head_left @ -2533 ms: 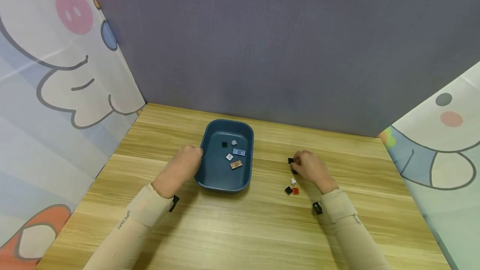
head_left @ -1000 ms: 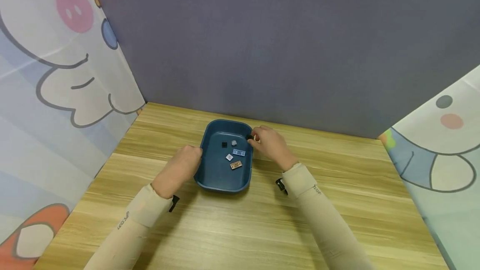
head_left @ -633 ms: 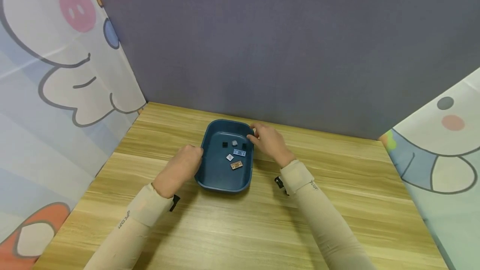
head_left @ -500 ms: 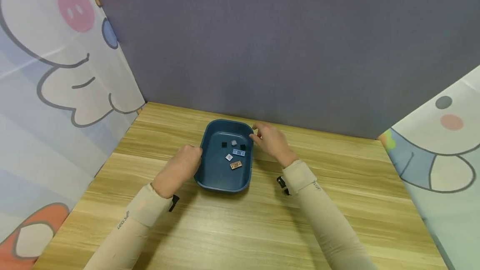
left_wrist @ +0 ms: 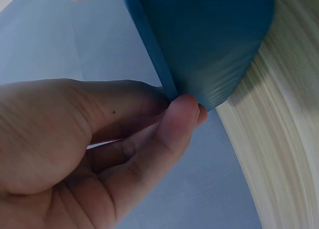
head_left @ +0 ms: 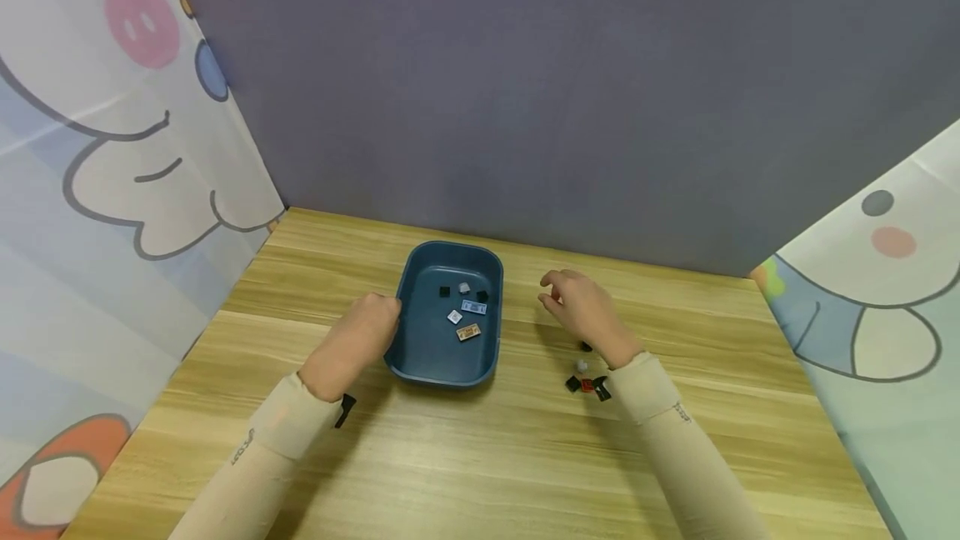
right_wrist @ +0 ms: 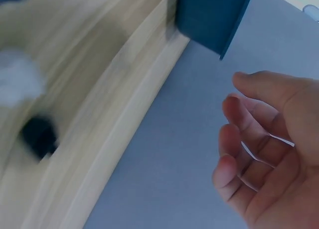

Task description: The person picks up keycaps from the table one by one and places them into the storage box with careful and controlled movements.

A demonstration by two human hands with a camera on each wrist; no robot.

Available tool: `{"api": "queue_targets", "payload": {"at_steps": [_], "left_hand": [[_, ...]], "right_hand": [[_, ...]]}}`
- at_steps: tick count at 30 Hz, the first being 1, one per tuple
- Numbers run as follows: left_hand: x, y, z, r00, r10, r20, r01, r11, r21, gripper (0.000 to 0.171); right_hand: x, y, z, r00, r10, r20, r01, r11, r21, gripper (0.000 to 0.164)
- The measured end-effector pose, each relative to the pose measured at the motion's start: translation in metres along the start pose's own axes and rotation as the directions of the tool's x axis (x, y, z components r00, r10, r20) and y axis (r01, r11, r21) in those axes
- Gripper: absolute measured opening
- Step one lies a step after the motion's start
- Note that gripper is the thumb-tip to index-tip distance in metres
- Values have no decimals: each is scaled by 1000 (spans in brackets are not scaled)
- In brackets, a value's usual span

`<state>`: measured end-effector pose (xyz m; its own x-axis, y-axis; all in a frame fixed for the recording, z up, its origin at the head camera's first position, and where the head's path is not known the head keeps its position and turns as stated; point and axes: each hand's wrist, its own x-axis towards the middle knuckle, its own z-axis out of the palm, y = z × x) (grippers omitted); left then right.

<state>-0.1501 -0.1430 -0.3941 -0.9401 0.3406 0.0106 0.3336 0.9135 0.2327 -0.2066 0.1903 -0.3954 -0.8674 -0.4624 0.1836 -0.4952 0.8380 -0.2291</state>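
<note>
My left hand (head_left: 358, 338) pinches the left rim of a dark blue tray (head_left: 442, 365) between thumb and fingers, seen closely in the left wrist view with the tray wall (left_wrist: 209, 44). Inside lie small toy tiles: a light blue banknote tile (head_left: 474, 307), a tan banknote tile (head_left: 468, 332), two black pieces (head_left: 445, 292) and two white ones (head_left: 454, 317). To the right of the tray, my right hand (head_left: 588, 311) is above the table, fingers loosely bent and holding nothing. Near its wrist lie a white piece (head_left: 582, 366), a red tile (head_left: 587, 386) and black pieces (head_left: 573, 384).
The wooden table (head_left: 465, 457) ends at a grey-blue panel (head_left: 480, 107) behind the tray. Cartoon-printed sheets (head_left: 150, 165) flank both sides. A black strap end (head_left: 602, 388) hangs from the right wrist beside the loose pieces, and another strap end (head_left: 345, 411) hangs from the left.
My right hand picked up a black piece on the right, carried it left and let it go in the tray. It has since moved back right. The left hand keeps its hold.
</note>
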Motion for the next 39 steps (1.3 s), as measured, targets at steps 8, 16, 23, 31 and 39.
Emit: {"api": "queue_targets", "payload": {"at_steps": [8, 16, 23, 31, 39], "left_hand": [[1, 0, 2, 1000, -2, 3, 2, 1000, 4, 16], [0, -1, 1, 1000, -3, -10, 3, 1000, 6, 16], [-1, 0, 1, 1000, 0, -21, 0, 1000, -7, 17], [-1, 0, 2, 1000, 0, -29, -1, 1000, -16, 17], [0, -2, 3, 999, 9, -41, -9, 1000, 5, 14]], "right_hand": [[-46, 20, -6, 1000, 16, 12, -15, 1000, -13, 24], [-77, 37, -1, 997, 70, 19, -70, 996, -48, 23], [-87, 50, 7, 996, 84, 15, -83, 996, -31, 21], [-89, 60, 16, 983, 149, 107, -151, 988, 15, 19], [-90, 64, 23, 980, 157, 122, -161, 987, 23, 17]]}}
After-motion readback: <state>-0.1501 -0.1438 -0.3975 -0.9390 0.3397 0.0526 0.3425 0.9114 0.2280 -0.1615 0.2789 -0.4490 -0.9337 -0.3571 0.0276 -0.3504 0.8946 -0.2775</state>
